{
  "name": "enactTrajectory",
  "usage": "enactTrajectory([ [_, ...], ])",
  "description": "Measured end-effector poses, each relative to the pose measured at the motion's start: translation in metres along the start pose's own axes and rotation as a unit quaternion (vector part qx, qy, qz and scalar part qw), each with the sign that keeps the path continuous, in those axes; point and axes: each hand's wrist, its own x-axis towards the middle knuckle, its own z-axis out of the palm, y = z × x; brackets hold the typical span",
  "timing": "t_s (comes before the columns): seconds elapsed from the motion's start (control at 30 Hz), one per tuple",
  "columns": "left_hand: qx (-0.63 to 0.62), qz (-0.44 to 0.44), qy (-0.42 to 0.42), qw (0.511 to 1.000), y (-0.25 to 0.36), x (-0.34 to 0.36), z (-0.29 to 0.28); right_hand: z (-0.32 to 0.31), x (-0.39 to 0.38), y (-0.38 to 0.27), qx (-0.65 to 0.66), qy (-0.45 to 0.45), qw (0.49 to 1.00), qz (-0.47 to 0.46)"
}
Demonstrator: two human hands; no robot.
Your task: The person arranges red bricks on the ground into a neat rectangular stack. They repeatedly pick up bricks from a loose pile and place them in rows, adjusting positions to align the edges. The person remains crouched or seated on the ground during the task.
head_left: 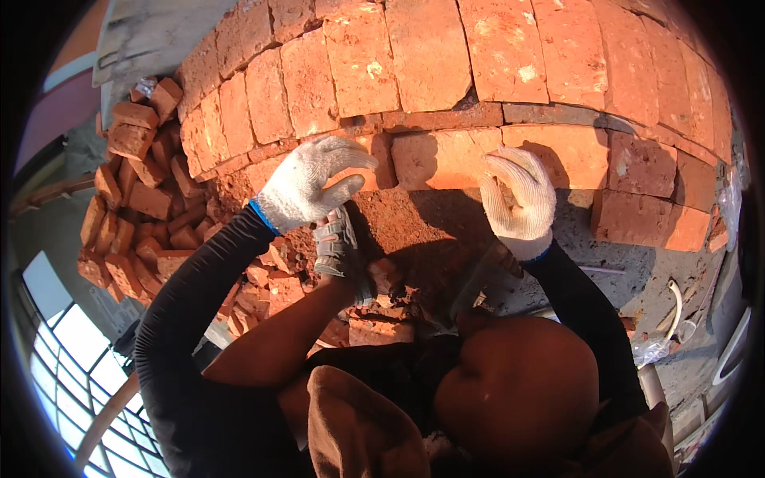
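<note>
My left hand [312, 183], in a white knit glove with a blue cuff, hovers at the front of the stacked bricks. Its fingers curve forward, apart from the thumb, with nothing between them. To the right, my right hand [522, 201] wears a matching glove; its fingers are bent with a gap to the thumb, and I see nothing in it. Between the two hands lies an orange-red brick [446, 155] in the lower front row, partly in shadow. Whether the right fingertips touch that brick I cannot tell. Higher up runs a curved course of bricks [430, 60] set side by side.
A heap of loose bricks [143, 199] is piled at the left. Reddish dirt and brick rubble [406, 227] lie below the row, by my sandalled foot [335, 243]. At the right are a pale bent hose [677, 307] and a clear plastic bag [652, 350] on grey ground.
</note>
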Motion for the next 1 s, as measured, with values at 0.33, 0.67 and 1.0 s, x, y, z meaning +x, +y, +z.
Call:
enactTrajectory([
  [0.33,-0.103,-0.606,0.374,0.695,0.202,-0.343,-0.066,0.18,-0.082,-0.079,-0.103,-0.653,0.7,-0.268],
  [0.67,-0.267,-0.547,0.434,0.664,0.131,-0.304,0.013,0.199,-0.124,-0.083,-0.043,-0.607,0.755,-0.246],
  [1.0,-0.072,-0.478,-0.183,0.856,-0.027,-0.321,-0.004,0.005,-0.096,-0.037,-0.191,-0.162,0.967,-0.037],
])
